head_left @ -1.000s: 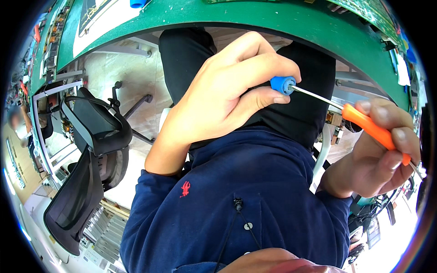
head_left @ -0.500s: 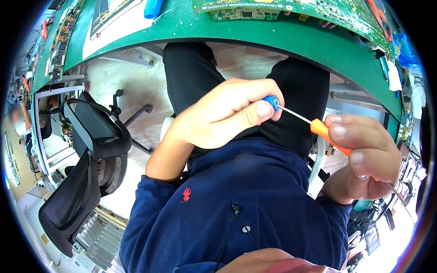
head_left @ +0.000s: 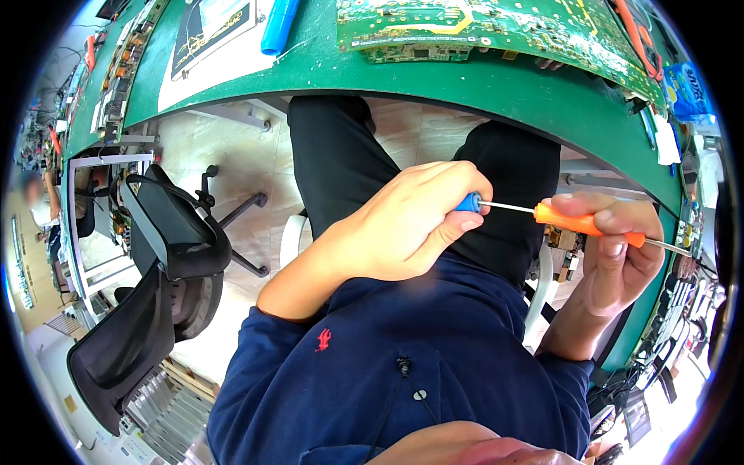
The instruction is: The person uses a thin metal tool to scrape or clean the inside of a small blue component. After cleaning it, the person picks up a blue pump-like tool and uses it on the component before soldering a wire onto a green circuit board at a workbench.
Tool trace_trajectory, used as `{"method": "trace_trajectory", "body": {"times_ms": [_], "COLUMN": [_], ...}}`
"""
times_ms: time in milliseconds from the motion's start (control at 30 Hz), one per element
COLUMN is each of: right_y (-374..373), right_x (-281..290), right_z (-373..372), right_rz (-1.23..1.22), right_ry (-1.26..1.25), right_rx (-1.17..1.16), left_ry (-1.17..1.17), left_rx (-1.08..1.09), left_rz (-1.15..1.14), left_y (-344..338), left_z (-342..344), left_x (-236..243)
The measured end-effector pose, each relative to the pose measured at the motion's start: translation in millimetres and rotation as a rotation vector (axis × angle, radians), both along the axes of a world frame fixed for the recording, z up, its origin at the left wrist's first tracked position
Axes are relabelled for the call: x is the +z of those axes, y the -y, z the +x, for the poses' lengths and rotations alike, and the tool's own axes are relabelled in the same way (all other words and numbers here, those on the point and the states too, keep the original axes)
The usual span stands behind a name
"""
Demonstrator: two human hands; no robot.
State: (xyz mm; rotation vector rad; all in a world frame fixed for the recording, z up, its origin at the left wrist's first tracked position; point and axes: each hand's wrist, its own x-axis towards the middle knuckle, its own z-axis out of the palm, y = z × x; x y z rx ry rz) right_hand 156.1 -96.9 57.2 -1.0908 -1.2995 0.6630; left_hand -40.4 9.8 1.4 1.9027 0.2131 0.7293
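Over my lap, my left hand point(head_left: 403, 225) is closed around a blue-handled screwdriver point(head_left: 469, 203), most of its handle hidden in my fist. Its thin metal shaft runs right to the end of an orange handle; whether it only touches that end or enters it cannot be made out. That handle belongs to an orange screwdriver point(head_left: 559, 218), pinched between the thumb and fingers of my right hand point(head_left: 632, 232). From its far end a metal shaft points right. Both tools lie roughly in one line, nearly level.
Ahead is a green-topped workbench point(head_left: 310, 87) with a large green circuit board point(head_left: 496, 31), a blue marker-like tube point(head_left: 279, 27) and a dark board point(head_left: 213, 35) on white paper. A blue packet point(head_left: 688, 91) lies at far right. A black office chair point(head_left: 174, 256) stands left.
Both tools have swung from a slant to nearly level, still in line. My right hand has risen and turned, exposing more of the orange handle. The view has shifted slightly, showing more bench.
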Motion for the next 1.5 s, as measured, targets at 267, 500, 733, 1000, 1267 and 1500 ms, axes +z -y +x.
{"method": "trace_trajectory", "body": {"times_ms": [267,500,733,1000,1267,1500], "right_y": [-8,-18,-14,-22,-13,-3], "right_x": [7,2,2,-10,-9,-19], "right_z": [11,3,31,32,30,46], "right_rz": [-0.040,0.089,0.231,0.229,0.359,0.349], "right_ry": [-0.162,-0.201,-0.003,0.032,-0.069,0.150], "right_rx": [-0.081,-0.233,-0.251,0.082,0.138,0.037], "left_ry": [0.118,0.022,0.038,0.079,0.137,0.144], "left_rx": [0.209,0.428,0.277,-0.008,-0.055,-0.001], "left_rz": [0.487,0.619,0.093,-0.355,-0.108,-0.104], "left_y": [-15,-22,-28,-28,-32,-28], "left_z": [24,19,25,15,18,23], "left_x": [9,17,10,-2,-8,0]}}
